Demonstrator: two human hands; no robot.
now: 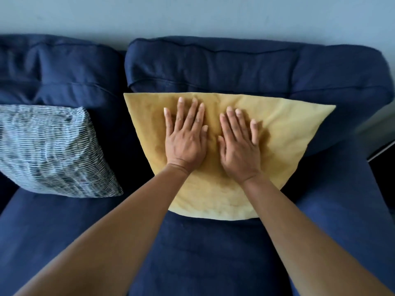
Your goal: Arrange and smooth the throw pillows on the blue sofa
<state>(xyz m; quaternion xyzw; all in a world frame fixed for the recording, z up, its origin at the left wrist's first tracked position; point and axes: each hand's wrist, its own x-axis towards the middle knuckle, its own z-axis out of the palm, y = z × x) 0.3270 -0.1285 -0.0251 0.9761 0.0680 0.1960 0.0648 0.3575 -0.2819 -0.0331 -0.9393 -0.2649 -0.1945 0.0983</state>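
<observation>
A yellow throw pillow [284, 133] leans against the right back cushion of the blue sofa [213, 253]. My left hand [186, 137] and my right hand [239, 144] lie flat on its middle, side by side, fingers spread and pointing toward the backrest. Both palms press on the fabric and neither hand grips anything. A second pillow with a blue-and-white woven stripe pattern [51, 150] leans against the left back cushion, apart from both hands.
The sofa's right armrest [350, 199] runs along the right side. A pale wall [192, 16] stands behind the backrest. A dark gap between the seat cushions lies between the two pillows. A strip of floor shows at the far right edge.
</observation>
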